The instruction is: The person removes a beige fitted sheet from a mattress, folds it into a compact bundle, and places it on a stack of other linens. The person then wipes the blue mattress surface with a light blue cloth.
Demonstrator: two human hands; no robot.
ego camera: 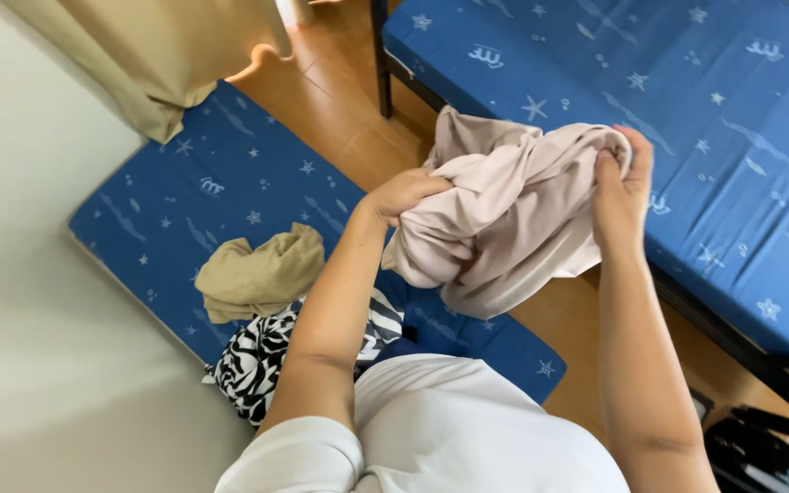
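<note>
Wearing a white shirt, cut off at the bottom edge. Holding both arms out over a blue mat on the wood floor. Clenching the left hand on one end of a pale pink cloth, fingers buried in the folds. Pinching the right hand on the cloth's upper edge, thumb showing in front. Hanging bunched in the air between the hands, over the gap between mat and blue bed; kind of garment hard to tell. Lying on the mat below the left arm: a crumpled tan cloth, touching a zebra-striped cloth partly hidden by that arm. Showing dark, cut-off objects at bottom right, too unclear to name. Hanging at top left, a beige curtain, reaching the mat's far end.
</note>
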